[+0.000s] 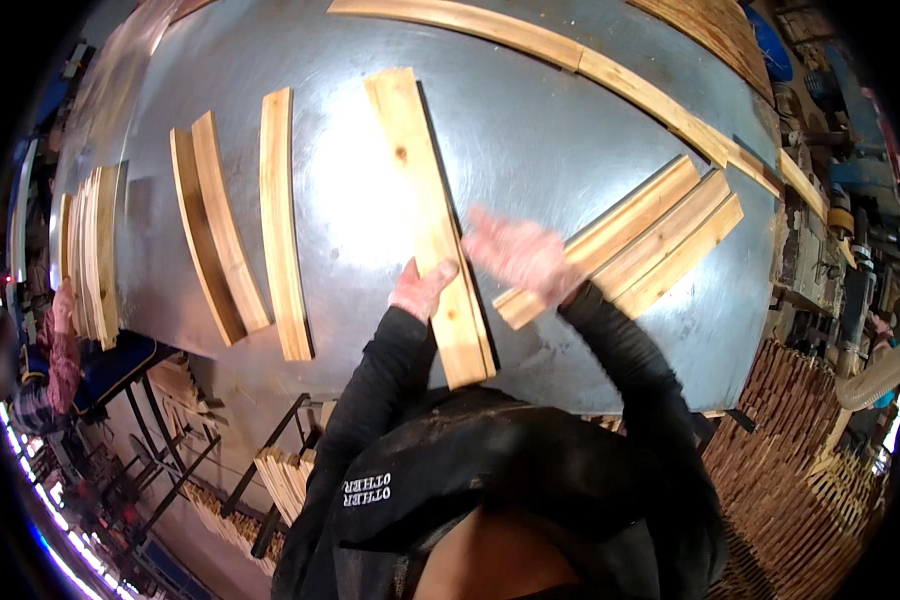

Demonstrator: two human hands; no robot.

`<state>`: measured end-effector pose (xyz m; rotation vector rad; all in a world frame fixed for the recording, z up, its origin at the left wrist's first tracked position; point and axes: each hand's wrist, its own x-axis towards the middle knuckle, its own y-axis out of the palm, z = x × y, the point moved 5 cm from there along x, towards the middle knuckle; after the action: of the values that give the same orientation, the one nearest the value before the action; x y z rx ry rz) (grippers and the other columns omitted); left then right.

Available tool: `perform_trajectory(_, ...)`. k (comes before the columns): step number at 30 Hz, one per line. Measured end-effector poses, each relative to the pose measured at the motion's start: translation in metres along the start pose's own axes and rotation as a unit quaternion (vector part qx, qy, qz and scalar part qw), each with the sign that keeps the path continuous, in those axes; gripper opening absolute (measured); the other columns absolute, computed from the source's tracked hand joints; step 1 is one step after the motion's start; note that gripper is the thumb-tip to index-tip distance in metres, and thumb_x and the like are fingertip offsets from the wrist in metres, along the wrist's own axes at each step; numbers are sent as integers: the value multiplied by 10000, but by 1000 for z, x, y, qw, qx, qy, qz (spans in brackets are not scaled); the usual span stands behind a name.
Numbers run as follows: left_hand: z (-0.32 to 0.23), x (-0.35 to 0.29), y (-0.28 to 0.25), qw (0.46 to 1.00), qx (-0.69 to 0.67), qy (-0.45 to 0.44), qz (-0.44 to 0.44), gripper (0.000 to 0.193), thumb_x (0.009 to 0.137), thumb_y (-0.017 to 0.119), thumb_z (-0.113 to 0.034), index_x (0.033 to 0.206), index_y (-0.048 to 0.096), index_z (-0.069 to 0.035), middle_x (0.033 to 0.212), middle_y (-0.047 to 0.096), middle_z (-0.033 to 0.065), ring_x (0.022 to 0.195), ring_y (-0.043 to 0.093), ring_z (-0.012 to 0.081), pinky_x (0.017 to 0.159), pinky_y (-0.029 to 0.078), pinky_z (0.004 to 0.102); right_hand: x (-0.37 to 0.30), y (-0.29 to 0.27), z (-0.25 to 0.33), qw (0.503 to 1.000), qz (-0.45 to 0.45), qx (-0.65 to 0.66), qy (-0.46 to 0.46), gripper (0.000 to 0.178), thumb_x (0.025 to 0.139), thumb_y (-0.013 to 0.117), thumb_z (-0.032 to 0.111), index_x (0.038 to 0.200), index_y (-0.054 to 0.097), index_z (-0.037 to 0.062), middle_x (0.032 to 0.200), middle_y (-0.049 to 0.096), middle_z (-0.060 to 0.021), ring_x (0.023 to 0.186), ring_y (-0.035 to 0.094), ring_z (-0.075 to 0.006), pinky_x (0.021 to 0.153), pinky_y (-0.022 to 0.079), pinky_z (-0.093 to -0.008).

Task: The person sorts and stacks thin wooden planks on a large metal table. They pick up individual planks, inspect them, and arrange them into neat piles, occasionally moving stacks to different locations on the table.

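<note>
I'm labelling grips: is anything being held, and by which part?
The left hand holds the central wooden board by its left edge, toward its near end. The blurred right hand holds nothing visible.

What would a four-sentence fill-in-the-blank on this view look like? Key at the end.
1. The left hand grips the knotted board with its ____ on top.
2. The motion-blurred hand is the person's ____ one.
3. Both of the person's sleeves are ____ in colour.
4. Another person's hand shows near the ____ edge of the picture.

Missing words: thumb; right; black; left.
</note>
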<state>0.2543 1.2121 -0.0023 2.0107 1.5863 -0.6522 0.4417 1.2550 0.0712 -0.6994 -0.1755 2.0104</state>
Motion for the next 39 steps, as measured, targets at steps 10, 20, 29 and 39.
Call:
perform_trajectory(10, -11, 1, -8, 997, -68, 23, -20, 626, 840, 728, -283, 1311, 492, 56, 1172, 632, 112, 1062, 584, 180, 959, 454, 326, 157, -253, -51, 846, -198, -479, 125, 739, 806, 659, 384, 1427, 372, 105, 1245, 567, -182, 1153, 552, -348, 974, 441, -429)
perform_trajectory(20, -8, 26, -36, 989, -94, 36, -110, 646, 813, 782, -329, 1252, 514, 61, 1124, 643, 106, 1007, 590, 178, 915, 476, 321, 41, -305, -160, 859, -221, -441, 137, 853, 783, 737, 336, 1490, 303, 134, 1407, 459, -215, 1257, 494, -380, 1033, 426, -418)
perform_trajectory(29, -38, 11, -121, 931, 266, -16, -248, 811, 795, 704, -455, 1336, 405, 71, 1112, 637, 265, 1026, 638, 347, 886, 498, 396, 80, -161, -85, 966, 38, 182, 178, 605, 978, 516, 432, 1392, 474, -8, 1306, 584, -180, 1180, 574, -260, 1021, 427, -352)
perform_trajectory(39, -62, -9, -76, 908, 361, 32, -211, 956, 868, 545, -647, 1473, 267, 38, 1384, 463, 297, 1284, 474, 398, 1060, 390, 428, 71, 85, 22, 986, -116, -92, -71, 569, 977, 487, 517, 1069, 627, -27, 658, 623, -138, 701, 671, -231, 653, 527, -368)
